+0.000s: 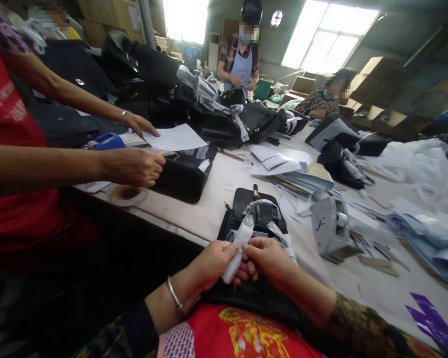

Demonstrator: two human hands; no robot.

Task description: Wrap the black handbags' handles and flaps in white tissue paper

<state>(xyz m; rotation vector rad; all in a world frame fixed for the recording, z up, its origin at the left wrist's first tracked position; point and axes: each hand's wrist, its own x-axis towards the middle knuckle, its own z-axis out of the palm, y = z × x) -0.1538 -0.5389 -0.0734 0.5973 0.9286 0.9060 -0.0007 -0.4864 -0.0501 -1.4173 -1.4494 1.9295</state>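
A black handbag (246,209) lies on the table right in front of me, its handle wrapped in clear film and white foam. My left hand (212,261) and my right hand (267,258) meet over the bag's near end. Both pinch a white foam strip (236,251) that stands up between their fingers. A silver bangle circles my left wrist.
A person in red at the left holds a second black bag (184,174) with a white sheet (175,138) on it. A tape roll (126,195) lies by the table edge. Paper stacks (283,166), a grey tape dispenser (328,228), more black bags and two other workers fill the far side.
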